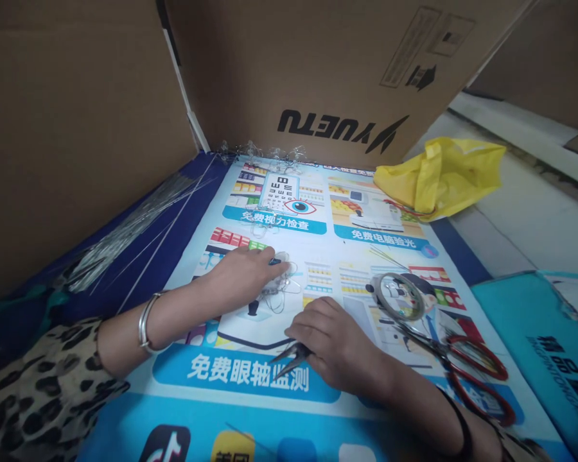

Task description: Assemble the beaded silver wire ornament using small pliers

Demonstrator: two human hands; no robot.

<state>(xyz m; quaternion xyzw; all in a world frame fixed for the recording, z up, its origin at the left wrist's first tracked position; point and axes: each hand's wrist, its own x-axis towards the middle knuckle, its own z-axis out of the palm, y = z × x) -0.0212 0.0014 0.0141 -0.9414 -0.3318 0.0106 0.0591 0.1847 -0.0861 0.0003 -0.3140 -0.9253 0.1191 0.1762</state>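
Observation:
My left hand (243, 276) is closed at the fingertips on a piece of looped thin silvery wire (277, 292) lying over the printed poster; a small dark bit shows by the thumb. In my right hand (332, 340) is a pair of pliers (291, 359), gripped in the fist with the slim pointed jaws slightly apart and pointing left. The pliers' handles are hidden in the palm. Just beyond my left hand lies another wire loop shape (262, 224). Several more bent wire pieces (264, 154) are grouped at the far edge of the poster.
To the right lie red-handled scissors (479, 366) and a roll of clear tape (399, 296). A yellow bag (443, 176) sits at the back right. Straight wires (139, 224) are spread on the left. Cardboard (318, 70) stands upright behind; a teal bag (534, 333) lies far right.

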